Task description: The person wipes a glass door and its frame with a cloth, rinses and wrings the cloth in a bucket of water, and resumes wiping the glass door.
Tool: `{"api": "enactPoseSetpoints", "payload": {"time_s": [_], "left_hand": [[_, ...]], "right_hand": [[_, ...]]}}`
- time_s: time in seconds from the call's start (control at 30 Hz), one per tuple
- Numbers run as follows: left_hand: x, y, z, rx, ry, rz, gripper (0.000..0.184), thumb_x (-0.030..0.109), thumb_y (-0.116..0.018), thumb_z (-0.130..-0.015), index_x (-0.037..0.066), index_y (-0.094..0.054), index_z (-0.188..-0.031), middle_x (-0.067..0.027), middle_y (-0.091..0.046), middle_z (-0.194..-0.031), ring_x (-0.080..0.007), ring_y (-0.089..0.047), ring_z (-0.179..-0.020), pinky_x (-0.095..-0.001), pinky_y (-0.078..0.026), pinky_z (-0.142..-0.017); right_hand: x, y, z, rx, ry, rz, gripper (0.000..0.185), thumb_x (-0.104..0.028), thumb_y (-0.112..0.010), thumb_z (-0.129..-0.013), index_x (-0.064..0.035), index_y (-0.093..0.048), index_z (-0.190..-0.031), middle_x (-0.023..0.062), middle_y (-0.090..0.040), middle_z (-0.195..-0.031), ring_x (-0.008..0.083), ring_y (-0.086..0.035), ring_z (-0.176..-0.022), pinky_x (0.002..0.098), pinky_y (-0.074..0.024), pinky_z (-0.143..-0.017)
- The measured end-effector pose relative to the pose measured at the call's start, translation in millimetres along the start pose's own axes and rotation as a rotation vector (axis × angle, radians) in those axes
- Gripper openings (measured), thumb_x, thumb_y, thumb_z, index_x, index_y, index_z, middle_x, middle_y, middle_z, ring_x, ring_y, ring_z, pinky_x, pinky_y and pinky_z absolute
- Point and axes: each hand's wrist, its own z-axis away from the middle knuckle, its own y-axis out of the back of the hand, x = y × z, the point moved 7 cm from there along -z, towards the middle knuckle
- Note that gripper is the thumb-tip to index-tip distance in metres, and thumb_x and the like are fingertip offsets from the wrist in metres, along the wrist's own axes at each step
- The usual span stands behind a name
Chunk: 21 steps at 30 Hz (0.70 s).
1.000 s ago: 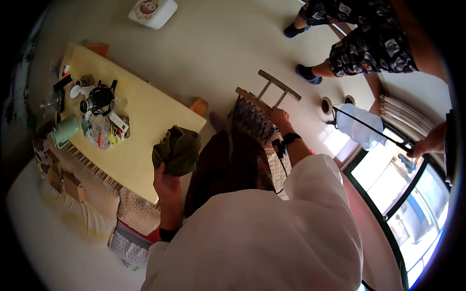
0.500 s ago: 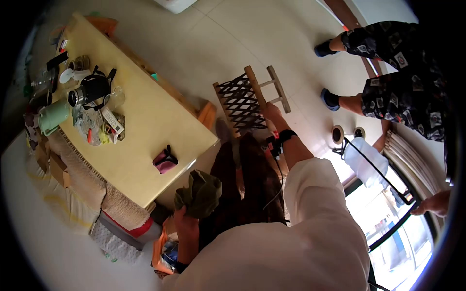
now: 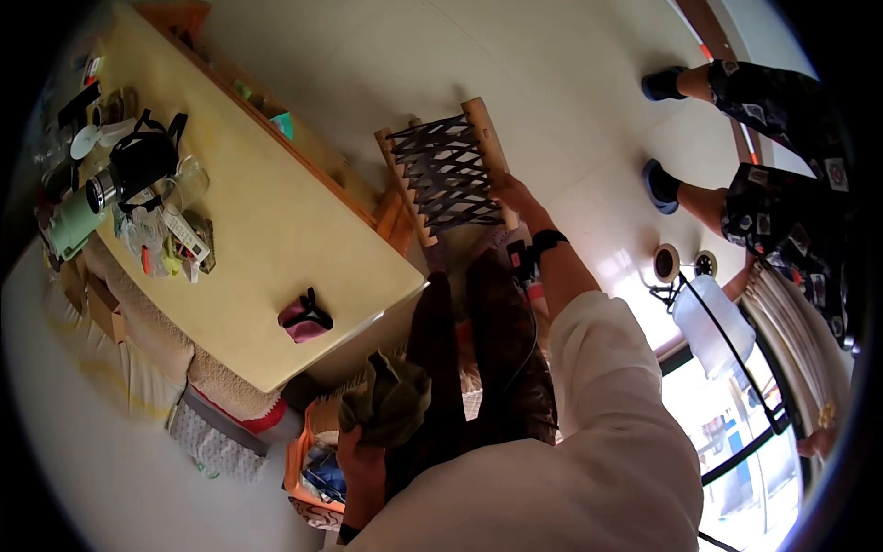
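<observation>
My left hand (image 3: pixel 361 460) is closed on a crumpled olive-green cloth (image 3: pixel 386 400), held beside my left thigh, just off the table's near corner. My right hand (image 3: pixel 515 198) grips the right wooden rail of a small folding stool (image 3: pixel 446 170) with a seat of dark crossed straps. The stool is on or close above the floor in front of my feet, its seat facing up; the fingertips are partly hidden by the rail and hand. A black band and a small device are on my right wrist.
The yellow table (image 3: pixel 248 221) at left bears a black flask (image 3: pixel 143 166), a green jug (image 3: pixel 74 221), glassware and a maroon pouch (image 3: pixel 305 317). An orange bag (image 3: pixel 299 460) stands below it. At right are another person's legs (image 3: pixel 727 202), a clear water jug (image 3: pixel 713 327) and a window.
The stool, tilted on its side before, has turned seat-up and its crossed straps show fully. The view has shifted, bringing the pouch and orange bag into sight. The cloth stays in my left hand.
</observation>
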Motion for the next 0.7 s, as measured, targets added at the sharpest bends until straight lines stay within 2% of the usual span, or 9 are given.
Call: {"api": "enactPoseSetpoints", "payload": {"time_s": [0.13, 0.2, 0.3, 0.33, 0.4, 0.43, 0.53, 0.63, 0.7], "left_hand": [[-5.0, 2.4, -15.6, -0.019, 0.004, -0.006, 0.061, 0.016, -0.051, -0.079, 0.004, -0.032, -0.136, -0.0118, -0.040, -0.135, -0.0282, -0.039, -0.125, -0.0428, -0.031, -0.104], [-2.4, -7.5, -22.4, -0.051, -0.016, 0.014, 0.059, 0.011, -0.052, -0.078, 0.004, -0.034, -0.134, -0.0118, -0.042, -0.133, -0.0276, -0.041, -0.123, -0.0427, -0.033, -0.103], [1.6, -18.0, -29.3, -0.207, -0.007, 0.027, 0.051, 0.003, -0.050, -0.078, 0.006, -0.041, -0.128, -0.0092, -0.050, -0.121, -0.0234, -0.048, -0.113, -0.0375, -0.043, -0.093], [5.7, -23.6, -27.7, -0.213, -0.018, 0.032, 0.051, 0.003, -0.050, -0.078, 0.006, -0.041, -0.128, -0.0092, -0.050, -0.121, -0.0234, -0.048, -0.113, -0.0375, -0.043, -0.093], [8.7, -42.3, -18.6, -0.239, -0.015, 0.042, 0.053, -0.001, -0.048, -0.078, 0.008, -0.038, -0.130, -0.0094, -0.050, -0.121, -0.0233, -0.049, -0.112, -0.0372, -0.044, -0.091], [12.6, -49.9, -15.4, -0.258, -0.029, 0.046, 0.053, -0.001, -0.048, -0.078, 0.008, -0.038, -0.130, -0.0094, -0.050, -0.121, -0.0233, -0.049, -0.112, -0.0372, -0.044, -0.091], [22.2, -73.2, 1.6, -0.375, -0.046, 0.052, 0.055, -0.005, -0.045, -0.078, 0.009, -0.037, -0.130, -0.0102, -0.050, -0.120, -0.0236, -0.051, -0.109, -0.0371, -0.045, -0.089], [20.8, -80.2, 27.0, -0.449, -0.073, 0.021, 0.053, -0.007, -0.048, -0.078, 0.009, -0.038, -0.127, -0.0080, -0.053, -0.114, -0.0212, -0.053, -0.104, -0.0339, -0.047, -0.085], [22.2, -76.4, 40.0, -0.287, -0.021, -0.171, 0.049, -0.004, -0.055, -0.078, 0.009, -0.042, -0.123, -0.0041, -0.055, -0.107, -0.0153, -0.055, -0.096, -0.0280, -0.047, -0.078]], "right_hand": [[16.8, 27.4, 4.3, 0.191, 0.151, 0.491, 0.060, -0.046, -0.057, -0.077, -0.0154, -0.044, -0.127, 0.0175, -0.056, -0.115, 0.0358, -0.054, -0.105, 0.0401, -0.0418, -0.090], [36.9, 41.8, -3.9, 0.315, 0.129, 0.365, 0.063, -0.048, -0.054, -0.080, -0.0134, -0.040, -0.131, 0.0183, -0.054, -0.119, 0.0362, -0.053, -0.107, 0.0410, -0.0416, -0.091], [5.1, 51.6, 59.5, 0.382, 0.185, 0.154, 0.067, -0.034, -0.064, -0.078, -0.0062, -0.038, -0.132, 0.0146, -0.060, -0.111, 0.0228, -0.061, -0.093, 0.0328, -0.0482, -0.074], [17.4, 41.2, 55.3, 0.276, 0.291, -0.008, 0.063, -0.032, -0.063, -0.079, -0.0066, -0.039, -0.132, 0.0105, -0.061, -0.108, 0.0192, -0.059, -0.093, 0.0297, -0.0467, -0.076], [-41.6, -1.6, 172.7, -0.105, -0.007, -0.405, 0.065, -0.037, -0.060, -0.082, -0.0139, -0.034, -0.137, 0.0050, -0.046, -0.131, 0.0170, -0.045, -0.117, 0.0306, -0.0379, -0.091], [-45.2, -27.4, 202.1, -0.390, 0.069, -0.557, 0.071, -0.045, -0.057, -0.083, -0.0173, -0.025, -0.141, 0.0043, -0.036, -0.138, 0.0185, -0.035, -0.126, 0.0358, -0.0331, -0.098], [-119.9, -70.3, 324.3, -0.646, 0.264, -0.674, 0.097, -0.063, -0.057, -0.075, -0.0202, -0.004, -0.144, 0.0095, -0.020, -0.146, 0.0260, -0.020, -0.134, 0.0481, -0.0231, -0.102], [-168.5, -83.5, 396.4, -0.565, 0.453, -0.817, 0.073, -0.031, -0.064, -0.082, -0.0141, -0.023, -0.141, 0.0084, -0.029, -0.141, 0.0177, -0.029, -0.127, 0.0348, -0.0287, -0.101], [-172.7, -83.9, 410.5, -0.298, 0.384, -0.760, 0.048, -0.012, -0.063, -0.083, -0.0075, -0.044, -0.127, 0.0058, -0.048, -0.123, 0.0134, -0.042, -0.112, 0.0275, -0.0359, -0.094]]}}
